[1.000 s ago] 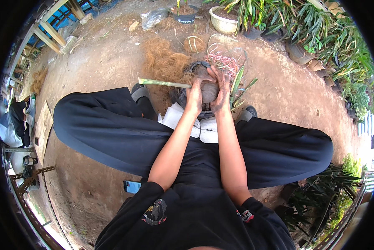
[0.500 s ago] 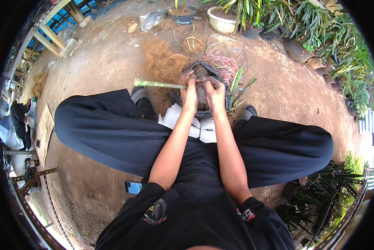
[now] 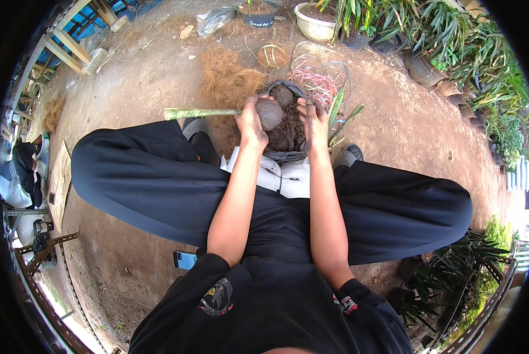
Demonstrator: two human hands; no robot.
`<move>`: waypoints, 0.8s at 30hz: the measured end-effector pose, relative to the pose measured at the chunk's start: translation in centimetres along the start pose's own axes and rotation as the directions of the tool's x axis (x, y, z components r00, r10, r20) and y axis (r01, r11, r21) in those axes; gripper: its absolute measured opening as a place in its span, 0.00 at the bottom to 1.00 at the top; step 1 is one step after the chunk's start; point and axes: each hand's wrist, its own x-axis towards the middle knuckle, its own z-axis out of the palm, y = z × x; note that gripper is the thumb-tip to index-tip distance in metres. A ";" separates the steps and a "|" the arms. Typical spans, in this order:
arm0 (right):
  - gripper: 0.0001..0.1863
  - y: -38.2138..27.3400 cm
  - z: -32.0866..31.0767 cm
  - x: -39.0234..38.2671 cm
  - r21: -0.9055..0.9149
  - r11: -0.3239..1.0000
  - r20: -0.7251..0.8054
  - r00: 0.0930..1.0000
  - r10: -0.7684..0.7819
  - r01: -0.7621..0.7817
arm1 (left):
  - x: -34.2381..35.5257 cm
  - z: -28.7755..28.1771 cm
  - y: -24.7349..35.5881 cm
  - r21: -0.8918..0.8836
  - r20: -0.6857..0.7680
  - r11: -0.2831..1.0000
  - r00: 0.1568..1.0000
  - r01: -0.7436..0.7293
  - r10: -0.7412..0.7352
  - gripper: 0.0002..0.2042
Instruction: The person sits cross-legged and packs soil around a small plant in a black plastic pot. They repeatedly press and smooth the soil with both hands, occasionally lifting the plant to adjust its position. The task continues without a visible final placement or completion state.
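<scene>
My left hand is wrapped round a smooth grey-brown soil ball, with a long green leaf sticking out of it to the left. It holds the ball over the left side of a black plastic bag of dark, crumbly soil. At the bag's right side is my right hand, dirty, with its fingers loosely bent and apart and nothing seen in them. A second round soil lump lies at the far end of the bag. White sacking lies between the bag and my lap.
Brown coconut fibre lies left of the bag, and a tied fibre ball beyond it. Pink string and cut green leaves are at the right. Pots, including a white one, stand farther back. A phone lies near my left hip.
Both hands were together over the soil ball. My left hand has moved left with the ball and its leaf, and my right hand has come off it, baring the soil in the bag.
</scene>
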 end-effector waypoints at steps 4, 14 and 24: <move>0.20 2.8 -1.4 0.8 -0.525 0.851 0.033 0.999 0.000 0.017 | 1.3 -0.8 0.3 -0.024 -0.107 0.996 0.991 -0.083 0.080 0.11; 0.46 6.6 0.2 -0.2 -0.836 0.547 0.074 0.996 0.056 0.032 | 1.4 -1.1 0.2 0.012 -0.190 0.995 0.977 -0.095 0.096 0.11; 0.20 5.4 2.3 -1.1 -0.831 0.498 0.192 0.968 -0.162 0.249 | 1.4 -0.9 0.1 -0.042 -0.254 0.999 0.967 -0.028 0.017 0.11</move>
